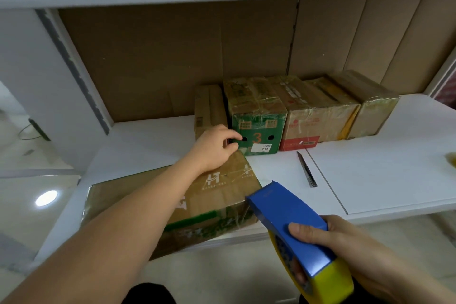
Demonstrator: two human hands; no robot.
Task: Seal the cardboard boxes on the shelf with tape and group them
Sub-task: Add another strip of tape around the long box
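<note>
Brown cardboard lines the back of the white shelf (153, 140), and a row of taped boxes stands against it. From the left: a plain box (209, 108), a green box (256, 116) marked 3, a red-banded box (318, 116), and an end box (370, 103); they sit touching side by side. The plain box is half hidden behind the green one and behind the left hand (217, 148), so its front cannot be read. That hand reaches to the gap between the plain and green boxes, thumb and forefinger curled toward the green box's corner; whether they actually pinch anything cannot be told. The forearm crosses and covers much of a flat box (222, 192) lying at the shelf's front edge, its near side overhanging. The right hand (345, 242) grips a blue dispenser (286, 207) with a yellow tape roll (330, 279), thumb on top, held in front of the shelf beside the flat box. A knife (307, 170) lies on the shelf in front of the red-banded box. A yellow blur (451, 159) is cut off at the right edge.
</note>
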